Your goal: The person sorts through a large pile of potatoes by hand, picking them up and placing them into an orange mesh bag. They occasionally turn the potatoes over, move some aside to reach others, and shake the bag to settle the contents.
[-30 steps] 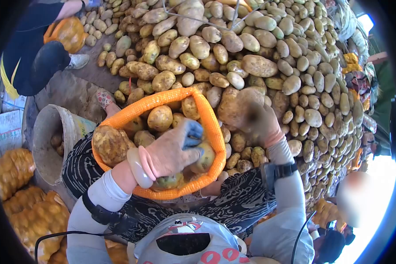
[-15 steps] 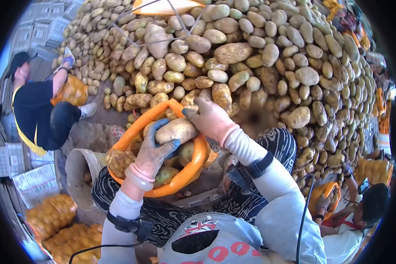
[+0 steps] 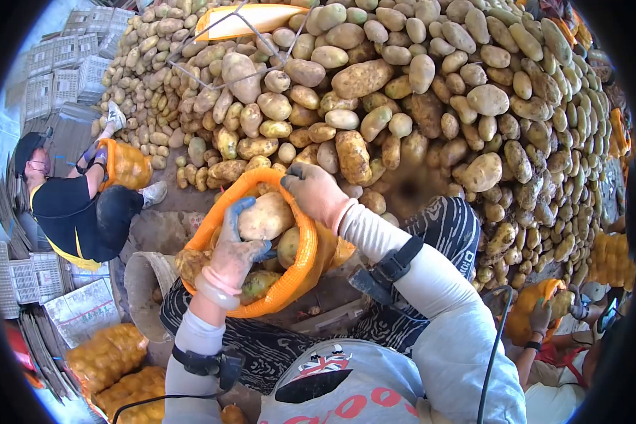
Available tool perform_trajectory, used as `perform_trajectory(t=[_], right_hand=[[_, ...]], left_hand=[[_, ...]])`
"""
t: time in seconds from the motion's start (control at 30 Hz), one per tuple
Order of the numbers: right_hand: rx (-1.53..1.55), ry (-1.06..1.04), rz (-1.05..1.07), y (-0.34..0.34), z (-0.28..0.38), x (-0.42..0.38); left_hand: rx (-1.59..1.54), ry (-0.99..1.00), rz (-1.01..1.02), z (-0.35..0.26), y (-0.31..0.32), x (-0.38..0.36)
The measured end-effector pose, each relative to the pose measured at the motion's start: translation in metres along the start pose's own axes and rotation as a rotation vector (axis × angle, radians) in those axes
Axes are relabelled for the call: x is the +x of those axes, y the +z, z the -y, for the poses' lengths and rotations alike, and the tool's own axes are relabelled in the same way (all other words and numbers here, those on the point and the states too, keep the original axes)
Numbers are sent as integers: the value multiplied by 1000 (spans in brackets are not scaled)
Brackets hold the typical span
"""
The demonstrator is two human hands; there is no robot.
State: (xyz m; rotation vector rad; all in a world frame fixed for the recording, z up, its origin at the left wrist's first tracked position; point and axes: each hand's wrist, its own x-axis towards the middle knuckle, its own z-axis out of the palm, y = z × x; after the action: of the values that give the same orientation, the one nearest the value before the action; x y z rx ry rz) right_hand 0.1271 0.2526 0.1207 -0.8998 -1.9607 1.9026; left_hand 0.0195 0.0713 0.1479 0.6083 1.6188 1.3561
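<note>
An orange mesh bag (image 3: pixel 304 272) stands upright between my knees, its rim rolled outward and several potatoes inside. My left hand (image 3: pixel 237 244), in a grey-blue coated glove, is closed round a large pale potato (image 3: pixel 265 217) within the bag's mouth. At the far right of the rim, my right hand (image 3: pixel 316 192) pinches the mesh with curled fingers. The potatoes under the held one are partly hidden by my left hand.
A big heap of potatoes (image 3: pixel 417 71) rises ahead, with a wire frame (image 3: pixel 226 86) on it. A grey bucket (image 3: pixel 145 297) is at left. Filled bags (image 3: pixel 109 353) lie lower left. One person (image 3: pixel 85 198) sits left, another person's hand (image 3: pixel 540 316) works at right.
My left hand has lowered the potato into the bag's mouth. The right hand has left the potato and moved left to the bag's rim. The view has shifted slightly.
</note>
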Motion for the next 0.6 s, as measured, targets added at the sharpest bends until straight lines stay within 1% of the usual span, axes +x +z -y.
perform_trajectory(t=[0.03,0.07,0.13,0.17,0.2,0.3,0.33,0.43,0.47,0.5,0.53,0.57,0.6], right_hand=[[27,-11,-18,0,6,-5],[7,-63,-19,4,-1,-3],[-18,-91,-55,6,-1,-6],[-51,-120,-74,7,0,-8],[-17,-94,-51,4,2,-11],[-78,-135,-87,8,1,-16],[-135,-126,-79,5,3,-15],[-319,-227,156,-15,11,-3],[-349,-224,266,-28,16,4],[-372,-16,392,-47,41,12],[-560,-67,337,-64,23,42],[-596,-6,241,-88,14,65],[-886,-123,89,-113,-2,98]], left_hand=[[71,10,53,-3,0,10],[66,18,76,-4,4,18],[377,55,43,21,-6,42],[533,75,25,17,1,50],[598,13,63,13,6,52],[726,21,74,-5,39,43],[874,2,133,-19,40,46],[792,110,237,5,21,54],[719,38,241,-17,29,43],[722,187,213,-16,25,38],[732,185,191,-16,24,29],[743,180,172,-16,22,19],[683,152,199,-16,19,13]])
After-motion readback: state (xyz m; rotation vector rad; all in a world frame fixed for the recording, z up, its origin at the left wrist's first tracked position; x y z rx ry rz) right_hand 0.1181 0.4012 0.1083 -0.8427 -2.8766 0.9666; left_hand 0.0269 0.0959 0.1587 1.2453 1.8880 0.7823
